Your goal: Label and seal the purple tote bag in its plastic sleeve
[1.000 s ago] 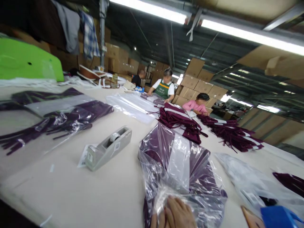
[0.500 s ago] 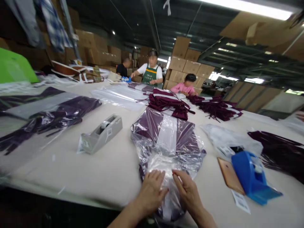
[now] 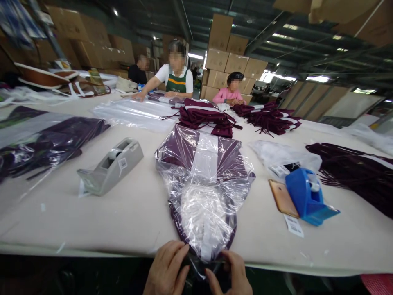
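Note:
A clear plastic bag (image 3: 202, 205) lies in front of me with a folded dark purple garment (image 3: 178, 149) and a white strip (image 3: 205, 157) inside. Its near end hangs over the table's front edge. My left hand (image 3: 168, 268) pinches the near left corner of the bag, fingers bent. On the other side, my right hand (image 3: 231, 272) grips the near right part between thumb and fingers. The purple loop of the garment shows through the plastic just beyond both hands.
A grey tape dispenser (image 3: 112, 166) stands to the left; a blue tape dispenser (image 3: 307, 196) and a gold phone (image 3: 283, 198) lie right. Purple garment stacks (image 3: 205, 114) sit beyond the bag. Another bagged garment (image 3: 52, 139) is at far left. Several people work across the table (image 3: 123, 225).
Both hands have drawn back from the middle of the bag to its near end at the table edge. The bag's plastic is now spread flatter, and the view has shifted.

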{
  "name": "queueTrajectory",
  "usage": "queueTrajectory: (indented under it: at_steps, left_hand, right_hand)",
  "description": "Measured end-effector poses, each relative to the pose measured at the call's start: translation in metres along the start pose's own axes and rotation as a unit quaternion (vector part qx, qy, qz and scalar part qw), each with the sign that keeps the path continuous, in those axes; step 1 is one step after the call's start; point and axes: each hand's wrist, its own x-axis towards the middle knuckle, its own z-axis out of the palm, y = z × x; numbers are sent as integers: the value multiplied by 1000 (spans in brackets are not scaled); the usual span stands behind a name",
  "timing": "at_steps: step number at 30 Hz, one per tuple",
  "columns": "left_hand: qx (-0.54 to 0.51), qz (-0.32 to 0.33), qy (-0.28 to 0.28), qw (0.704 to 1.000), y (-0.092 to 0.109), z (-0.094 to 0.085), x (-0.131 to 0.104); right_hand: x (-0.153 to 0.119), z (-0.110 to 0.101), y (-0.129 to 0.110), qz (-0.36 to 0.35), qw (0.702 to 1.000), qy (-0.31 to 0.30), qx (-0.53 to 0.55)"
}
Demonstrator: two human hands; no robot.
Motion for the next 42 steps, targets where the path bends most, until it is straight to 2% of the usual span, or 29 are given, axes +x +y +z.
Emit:
queueTrajectory:
  at_steps: [2,5,8,11,14,18,22,31,37,42]
  left_hand:
    - [3,4,-9,1000,2,8,2]
    - [-3,53,-5,999,2,14,11]
    - [-9,87,3,996,0,15,23]
    - [-20,81,-4,997,2,11,32]
    - [-38,79,-34,996,2,10,33]
    - [-49,103,-85,990,-4,9,22]
    - [-39,130,-119,984,-7,9,20]
    - [-3,123,-38,992,4,13,44]
    - [-16,109,-10,994,3,22,40]
    - [-45,128,6,991,-4,30,27]
  right_hand:
    - [6,1,0,-21,1000,-8,1]
    - [15,-1,2,-59,998,-24,19]
    - [19,-1,5,-76,994,-46,56]
    - [19,-1,5,-76,991,-58,94]
    - [18,-4,2,-54,990,-65,114]
    - [23,-11,-2,-20,988,-84,128]
    - [27,-18,-7,-28,985,-98,137]
    - [36,-9,-18,-88,982,-132,104]
    - [39,1,-12,-207,962,-180,-16]
    - [39,7,-13,-207,961,-172,-68]
